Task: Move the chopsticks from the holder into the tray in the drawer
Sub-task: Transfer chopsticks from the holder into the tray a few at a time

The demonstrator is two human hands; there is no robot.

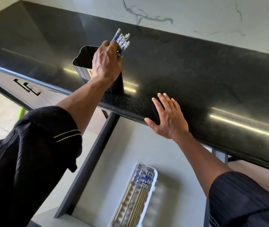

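Note:
A dark metal holder [81, 63] stands on the black countertop near its front edge. My left hand [106, 63] is over the holder, closed around a bundle of chopsticks [122, 40] whose blue-and-white patterned tops stick up past my fingers. My right hand [167, 116] lies flat and open on the counter's front edge, holding nothing. Below, the drawer [130, 145] is pulled out. A white slotted tray [154, 175] lies in it with several chopsticks [141, 189] in it, patterned ends toward the counter.
The black countertop [196, 71] runs diagonally, backed by a white marble wall [196, 17]. The drawer's dark left wall [91, 154] borders a pale drawer floor. Cabinet fronts with dark handles [27, 87] sit at left above a tiled floor.

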